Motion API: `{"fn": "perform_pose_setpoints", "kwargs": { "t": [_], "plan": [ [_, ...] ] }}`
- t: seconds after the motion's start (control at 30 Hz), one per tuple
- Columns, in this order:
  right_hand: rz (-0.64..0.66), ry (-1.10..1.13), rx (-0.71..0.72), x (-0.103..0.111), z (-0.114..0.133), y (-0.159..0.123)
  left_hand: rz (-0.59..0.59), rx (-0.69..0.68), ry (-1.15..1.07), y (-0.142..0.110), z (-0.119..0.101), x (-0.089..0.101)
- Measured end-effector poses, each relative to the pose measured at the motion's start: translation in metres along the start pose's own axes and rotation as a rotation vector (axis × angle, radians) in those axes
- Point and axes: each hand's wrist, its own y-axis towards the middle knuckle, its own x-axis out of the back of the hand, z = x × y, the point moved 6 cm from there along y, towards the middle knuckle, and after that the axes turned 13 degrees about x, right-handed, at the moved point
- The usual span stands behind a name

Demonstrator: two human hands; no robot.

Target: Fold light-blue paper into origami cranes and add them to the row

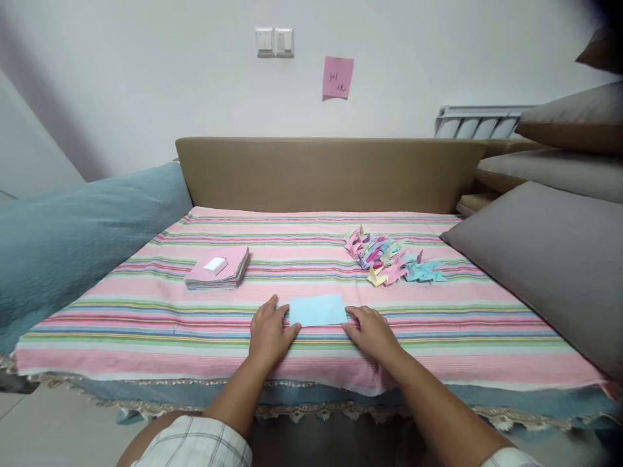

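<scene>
A light blue sheet of paper (317, 311) lies on the striped cloth between my two hands, its long side running left to right. My left hand (269, 329) rests at its left edge, fingers spread, with the thumb tip touching the near left corner. At the right edge is my right hand (370, 331), its thumb and index fingertip apart beside the paper. Whether the sheet is folded, I cannot tell. Beyond my right hand lies a pile of folded paper cranes (389, 259) in pink, blue, yellow, purple and green.
Left of centre, a stack of coloured paper (238, 263) carries a small white charger-like block (215, 265). The striped cloth (146, 331) covers the sofa seat. Grey cushions (549, 259) line the right, a blue-covered armrest (97, 227) the left, and a brown backrest (321, 175) the back.
</scene>
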Motion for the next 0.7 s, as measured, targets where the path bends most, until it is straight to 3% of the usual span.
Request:
{"fn": "perform_pose_setpoints", "kwargs": {
  "t": [0.43, 0.7],
  "plan": [
    [-0.096, 0.205, 0.011, -0.004, -0.005, 0.001, 0.034, 0.04, -0.147, -0.001, -0.006, 0.006],
    [-0.07, 0.215, 0.121, -0.012, -0.005, 0.004, 0.032, -0.099, -0.106, -0.003, -0.007, 0.004]
  ]
}}
